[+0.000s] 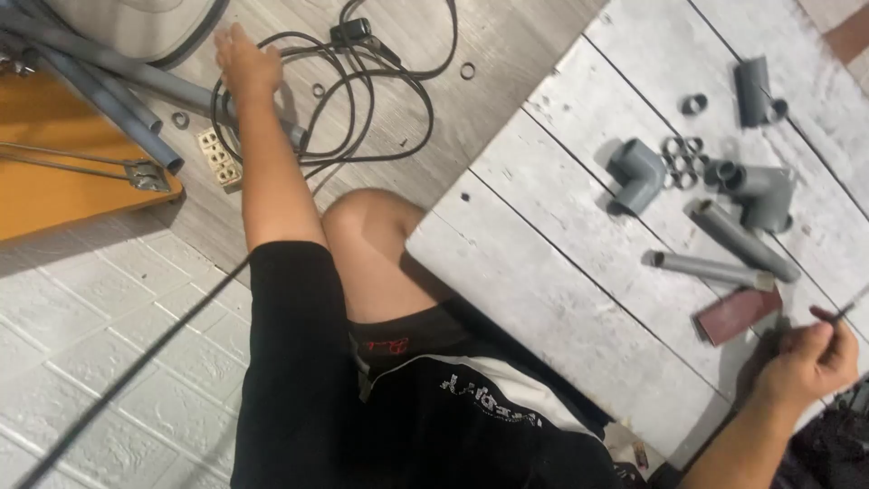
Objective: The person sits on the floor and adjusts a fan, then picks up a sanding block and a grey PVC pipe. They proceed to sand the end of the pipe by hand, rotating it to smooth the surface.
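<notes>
Long grey pipe [136,77] lies on floor [507,54], long axis running from upper left toward lower right, near end by black cable [362,91]. Left hand [243,59] reaches out over pipe, fingers spread, grip open, nothing held; pipe directly under palm. Left hand nearer by far. Right hand [810,358] well apart at table [543,263] edge, fingers pinched on thin dark rod [846,312]. Red-brown block [738,314] just beside it. Elbow [638,172] and short tubes [729,249] farther up table.
</notes>
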